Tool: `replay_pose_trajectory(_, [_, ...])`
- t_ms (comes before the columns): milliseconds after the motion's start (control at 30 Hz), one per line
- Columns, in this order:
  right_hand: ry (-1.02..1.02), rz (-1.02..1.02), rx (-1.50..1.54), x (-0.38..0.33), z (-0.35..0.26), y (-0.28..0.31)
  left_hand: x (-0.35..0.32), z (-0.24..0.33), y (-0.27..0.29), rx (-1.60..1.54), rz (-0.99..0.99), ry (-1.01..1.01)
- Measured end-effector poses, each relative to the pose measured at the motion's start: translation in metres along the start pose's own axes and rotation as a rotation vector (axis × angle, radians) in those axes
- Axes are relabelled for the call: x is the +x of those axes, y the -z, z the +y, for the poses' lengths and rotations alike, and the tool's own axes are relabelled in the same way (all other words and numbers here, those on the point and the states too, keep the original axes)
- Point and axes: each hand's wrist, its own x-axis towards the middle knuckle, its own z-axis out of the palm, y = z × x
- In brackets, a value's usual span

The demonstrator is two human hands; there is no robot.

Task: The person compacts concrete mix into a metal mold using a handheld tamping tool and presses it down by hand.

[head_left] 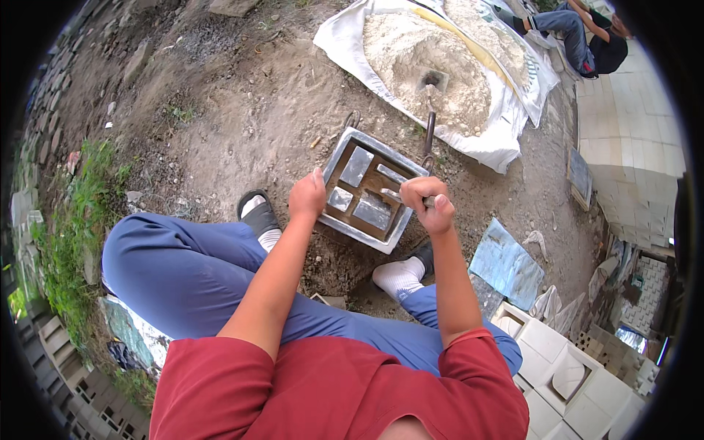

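A square metal mould [345,149] with a grey rim lies on the ground between my feet. Inside it, several flat grey metal blocks [357,166] stand apart, with brown gaps around them. My left hand [307,195] is closed at the mould's left rim, thumb upward; its fingertips are partly hidden. In my right fist [433,205], over the right side of the mould, is a small hand tool [391,195] whose narrow metal end reaches in over the blocks. The exact kind of tool is hard to make out.
Beyond the mould, white sacking [345,37] bears a heap of pale powder [396,44] with a trowel [433,79] stuck in it. Bluish sheets [506,264] and pale moulded blocks [539,345] lie to the right. Another person [605,48] sits far right. Weeds [81,213] grow left.
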Motion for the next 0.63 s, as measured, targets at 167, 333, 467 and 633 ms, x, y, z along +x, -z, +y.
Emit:
replay_pose_trajectory(167, [-0.011,0.023,0.022,-0.007,0.021,-0.002,-0.001,0.004,0.001,0.038,-0.011,0.009])
replay_pose_trajectory(333, [0.035,0.155,-0.031,0.006,0.022,-0.005,0.002,-0.003,0.000,0.038,0.027,0.011])
replay_pose_trajectory(467, [0.112,0.202,0.024,0.010,0.003,-0.015,0.001,0.001,-0.002,0.051,-0.025,0.032])
replay_pose_trajectory(633, [0.100,0.113,0.020,0.017,0.007,-0.024,0.003,-0.006,-0.001,0.017,0.017,0.015])
